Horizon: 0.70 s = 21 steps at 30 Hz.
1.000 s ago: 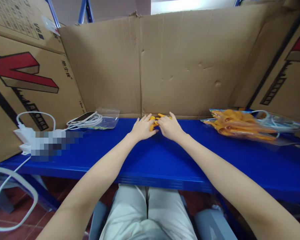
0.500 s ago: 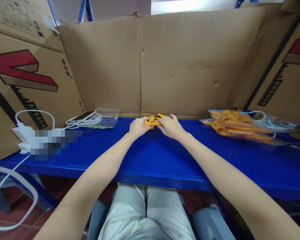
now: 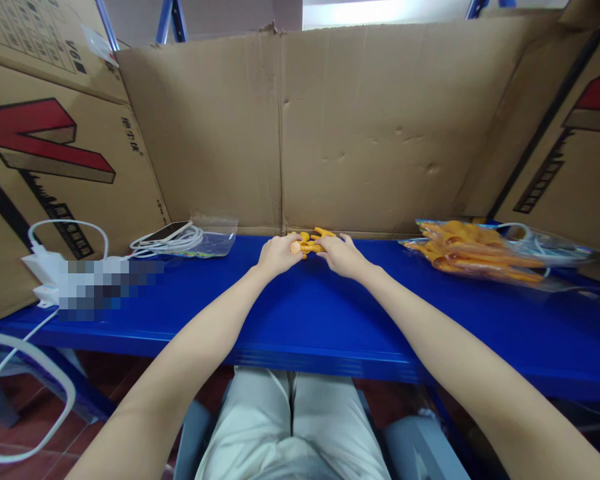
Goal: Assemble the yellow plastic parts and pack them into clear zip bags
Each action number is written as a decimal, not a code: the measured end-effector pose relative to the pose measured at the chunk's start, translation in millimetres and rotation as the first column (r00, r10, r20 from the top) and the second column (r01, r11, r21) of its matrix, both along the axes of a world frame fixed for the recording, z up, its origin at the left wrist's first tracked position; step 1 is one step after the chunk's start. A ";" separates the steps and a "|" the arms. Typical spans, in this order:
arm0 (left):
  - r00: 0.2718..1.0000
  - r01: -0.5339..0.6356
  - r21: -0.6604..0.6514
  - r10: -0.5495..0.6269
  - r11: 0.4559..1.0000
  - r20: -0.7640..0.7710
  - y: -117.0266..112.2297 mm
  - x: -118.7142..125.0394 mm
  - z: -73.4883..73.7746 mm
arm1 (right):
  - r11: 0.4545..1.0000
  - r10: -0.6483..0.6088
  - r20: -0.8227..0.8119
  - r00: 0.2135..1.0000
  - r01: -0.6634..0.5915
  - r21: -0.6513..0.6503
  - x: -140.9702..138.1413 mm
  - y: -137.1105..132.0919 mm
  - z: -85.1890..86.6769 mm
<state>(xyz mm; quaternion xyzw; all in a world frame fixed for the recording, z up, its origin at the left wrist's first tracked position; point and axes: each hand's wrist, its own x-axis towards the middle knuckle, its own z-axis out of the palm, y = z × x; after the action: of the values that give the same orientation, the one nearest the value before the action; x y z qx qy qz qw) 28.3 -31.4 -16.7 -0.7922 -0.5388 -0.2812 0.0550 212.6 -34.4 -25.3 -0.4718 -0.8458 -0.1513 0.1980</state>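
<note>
Orange pieces that look like uninflated balloons (image 3: 311,247) are bunched between my two hands near the back of the blue table. My left hand (image 3: 279,254) is closed on the left end of the bunch, with thumb and fingers pressed together. From the other side my right hand (image 3: 344,253) grips the right part of the bunch, its fingers bent over it. One orange tip sticks out behind the right fingers. Fingers cover much of the bunch, so I cannot tell how many pieces there are.
At the right lies a clear bag of similar orange balloons (image 3: 473,247). To the left are a phone (image 3: 169,232) with a coiled white cable, a clear packet (image 3: 217,241) and a white plug block (image 3: 49,270). Cardboard (image 3: 370,133) walls the back of the blue table (image 3: 325,320).
My right hand's fingers have shifted slightly on the orange bunch, uncovering a little more of its tip. The left hand has barely moved.
</note>
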 end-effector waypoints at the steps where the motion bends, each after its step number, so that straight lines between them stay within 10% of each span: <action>1: 1.000 0.002 0.001 -0.002 1.000 -0.006 -0.1 -0.1 0.2 | 1.000 0.002 0.002 1.000 -0.002 0.006 0.2 0.4 -0.1; 11: 0.975 0.106 -0.008 -0.103 0.994 0.196 4.7 0.6 -1.4 | 0.993 -0.022 0.032 0.999 0.018 0.117 -0.4 -4.5 5.7; 21: 0.759 0.290 -0.386 0.036 0.876 0.651 0.9 6.9 3.3 | 0.970 -0.033 0.189 0.981 -0.014 0.243 -2.5 -7.4 9.4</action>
<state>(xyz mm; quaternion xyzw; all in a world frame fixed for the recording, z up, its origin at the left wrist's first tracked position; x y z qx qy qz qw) 35.2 -30.5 -13.4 -0.6736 -0.5190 -0.3995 -0.3426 210.0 -41.7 -15.9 -0.4311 -0.8337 -0.2995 0.1712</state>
